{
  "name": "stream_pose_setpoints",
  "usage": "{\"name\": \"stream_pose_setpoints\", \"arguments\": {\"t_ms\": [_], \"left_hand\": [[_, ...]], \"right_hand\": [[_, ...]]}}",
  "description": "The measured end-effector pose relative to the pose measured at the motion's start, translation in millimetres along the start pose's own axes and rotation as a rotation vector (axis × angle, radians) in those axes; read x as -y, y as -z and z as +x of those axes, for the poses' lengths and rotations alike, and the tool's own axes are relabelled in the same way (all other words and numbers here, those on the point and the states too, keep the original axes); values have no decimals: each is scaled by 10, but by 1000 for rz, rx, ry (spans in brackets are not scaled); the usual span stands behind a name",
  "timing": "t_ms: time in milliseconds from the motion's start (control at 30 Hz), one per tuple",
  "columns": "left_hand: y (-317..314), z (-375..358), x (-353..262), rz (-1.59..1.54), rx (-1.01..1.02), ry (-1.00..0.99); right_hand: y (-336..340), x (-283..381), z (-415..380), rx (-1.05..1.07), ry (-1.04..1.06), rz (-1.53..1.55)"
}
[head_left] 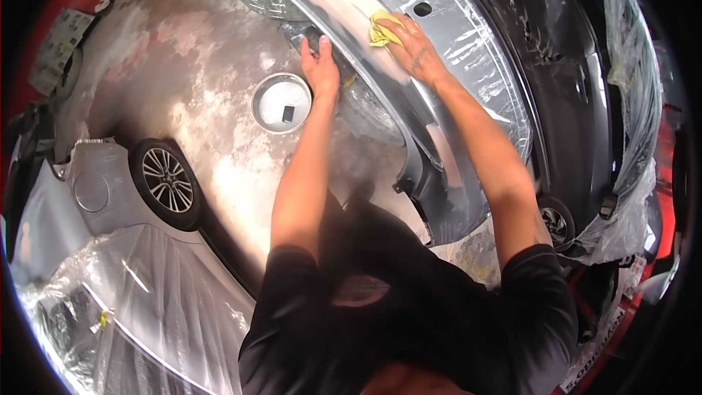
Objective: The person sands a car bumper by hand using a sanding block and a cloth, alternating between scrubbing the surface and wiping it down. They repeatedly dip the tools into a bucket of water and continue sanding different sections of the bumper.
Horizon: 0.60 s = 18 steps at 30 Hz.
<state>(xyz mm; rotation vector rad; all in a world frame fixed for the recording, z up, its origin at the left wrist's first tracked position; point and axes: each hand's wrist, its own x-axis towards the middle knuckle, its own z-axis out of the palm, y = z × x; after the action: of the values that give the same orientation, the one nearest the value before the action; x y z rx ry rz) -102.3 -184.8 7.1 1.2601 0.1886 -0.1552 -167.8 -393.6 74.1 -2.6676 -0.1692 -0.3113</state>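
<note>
A grey car fender with a pale, whitish patch along its top curves through the middle of the view. My right hand presses a crumpled yellow cloth onto that pale patch. On the near side of the fender, my left hand is raised with its fingers apart, holding nothing. Just beside my left wrist stands a round bucket of whitish liquid, with a small dark block in it.
Clear plastic sheeting drapes a silver car on the left, whose wheel faces me. A dark car stands on the right, partly wrapped in plastic. The concrete floor is stained and blotchy.
</note>
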Motion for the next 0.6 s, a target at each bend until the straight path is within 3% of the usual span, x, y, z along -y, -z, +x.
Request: {"name": "stream_pose_setpoints", "arguments": {"t_ms": [67,133,200,267,400,433,500,567,600], "left_hand": [[-202,91,128,-14,-37,-37],[-331,290,381,278,-166,-227],[-460,236,398,218,-113,-166],[-644,147,370,458,-115,-179],[-773,154,347,410,-161,-199],[-769,342,371,489,-211,-309],[-722,873,252,511,-223,-346],[-566,1740,92,334,9,-362],[-642,1771,103,339,14,-350]], "right_hand": [[-25,-45,59,-53,12,-36],[-40,-77,143,-61,10,-27],[-86,-100,192,-53,4,-24],[-140,-101,236,-133,8,-22],[-175,-123,224,-148,5,-11],[-191,-135,219,-133,-9,-60],[-187,-152,232,-134,-20,-77],[-159,-159,294,-144,-10,-66],[-161,-156,254,-139,-8,-46]]}}
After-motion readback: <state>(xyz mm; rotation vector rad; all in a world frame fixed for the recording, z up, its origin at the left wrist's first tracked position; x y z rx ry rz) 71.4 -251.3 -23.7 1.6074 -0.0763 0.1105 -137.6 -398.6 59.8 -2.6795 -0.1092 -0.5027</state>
